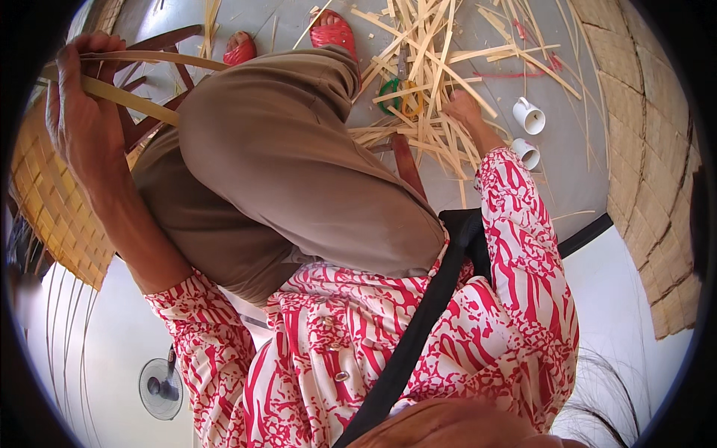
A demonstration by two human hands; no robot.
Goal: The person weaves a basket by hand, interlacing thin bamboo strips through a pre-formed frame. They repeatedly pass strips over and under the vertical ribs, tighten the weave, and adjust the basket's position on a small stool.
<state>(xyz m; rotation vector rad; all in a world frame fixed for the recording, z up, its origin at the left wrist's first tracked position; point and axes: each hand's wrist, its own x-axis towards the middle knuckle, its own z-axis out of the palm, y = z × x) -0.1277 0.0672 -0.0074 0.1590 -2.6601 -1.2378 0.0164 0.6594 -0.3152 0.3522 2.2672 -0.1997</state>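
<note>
At the far left, my left hand is raised beside my knee, its fingers closed around flat bamboo-like strips. Two of these strips run from the hand across to my brown-trousered knee. My right hand reaches down to the floor on the other side, touching a loose heap of pale cut strips. Its fingertips are partly hidden, so their grip does not show. Just left of that hand, a pair of scissors with green and orange handles lies among the strips.
Two white mugs lie on the grey floor right of my right hand. A woven panel stands at the right, a yellowish woven piece at the left. Dark wooden legs show near my thighs. A fan is at lower left.
</note>
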